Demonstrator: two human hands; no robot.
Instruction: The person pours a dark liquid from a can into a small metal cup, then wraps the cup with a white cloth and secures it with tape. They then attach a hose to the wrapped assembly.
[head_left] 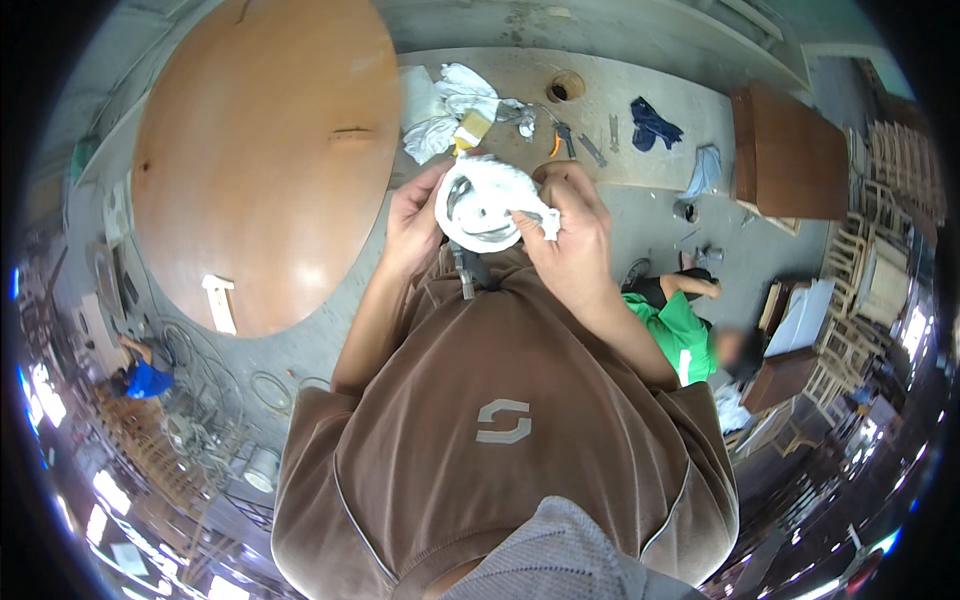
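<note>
Just ahead of the brown shirt [520,350], the white round container [484,212] sits opening-up, left hand's [415,215] grip closed on its side, right hand [578,222] pinching its crumpled edge [548,222], probably to keep it steady.

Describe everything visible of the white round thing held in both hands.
The white, round, cup-like thing looks soft and crumpled, like plastic or cloth, with grey patches inside its rounded rim. It is held up, bare left hand gripping its left side, bare right hand pinching its right edge. A grey metal fitting shows just below it; attachment unclear.
</note>
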